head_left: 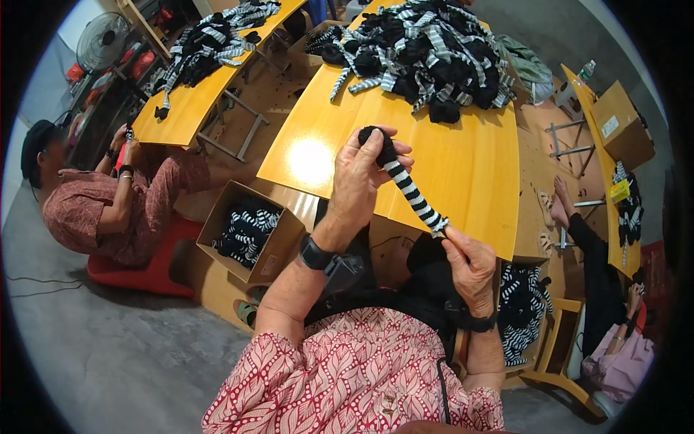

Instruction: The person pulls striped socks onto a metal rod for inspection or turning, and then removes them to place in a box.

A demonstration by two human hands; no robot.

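A soft knitted cloth sock with black and white stripes [412,192] is seen stretched, matt in finish. The yellow wooden table top [463,166] is lacquered smooth and glossy, a bright glare being reflected from it. A matt brown cardboard box [278,249] is found at the near left. The grey concrete floor [108,347] appears rough and dull.

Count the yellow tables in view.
3: one in front under the big sock pile, one upper left, one at the right edge. More may lie outside the frame.
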